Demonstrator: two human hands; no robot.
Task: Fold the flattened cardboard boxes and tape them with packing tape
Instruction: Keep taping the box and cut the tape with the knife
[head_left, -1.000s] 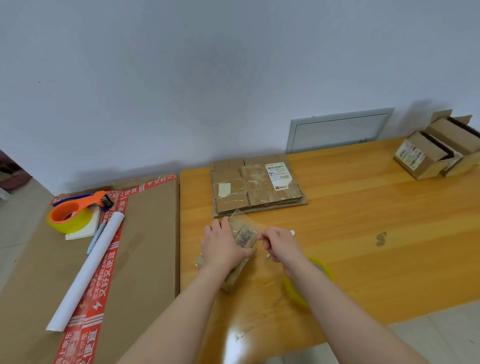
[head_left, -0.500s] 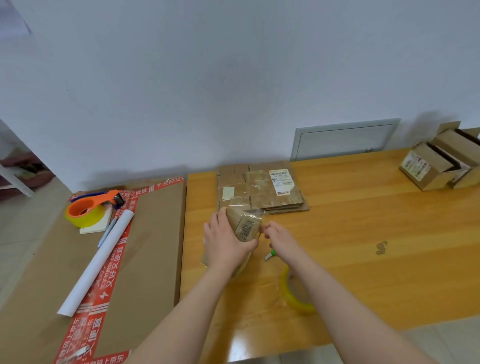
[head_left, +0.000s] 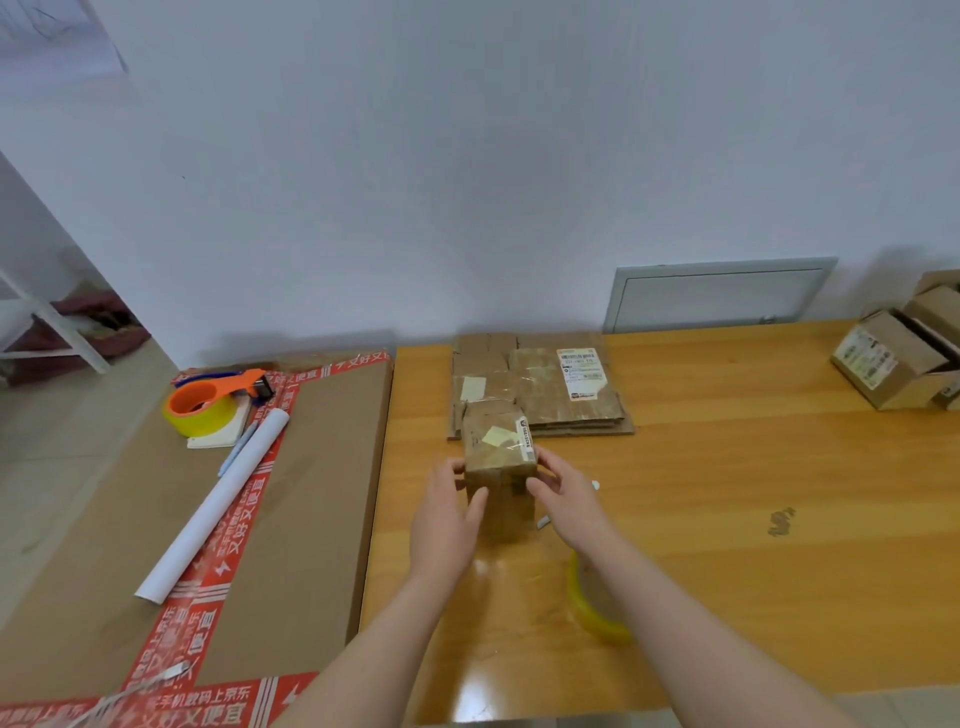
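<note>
Cardboard box (head_left: 498, 452) stands upright on the table (head_left: 727, 519), gripped between left hand (head_left: 441, 525) and right hand (head_left: 566, 499); its inside is hidden.

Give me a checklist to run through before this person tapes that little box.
1. Box steady: the small cardboard box is upright, gripped by the left hand and right hand: ok.
2. Top face closed flat: ok.
3. Bottom seam sealed: hidden, cannot tell.
4. Tape nearby: the yellow tape roll lies on the table beside the right forearm: ok.
5. A hand free to take the tape: both hold the box: not ok.
</note>
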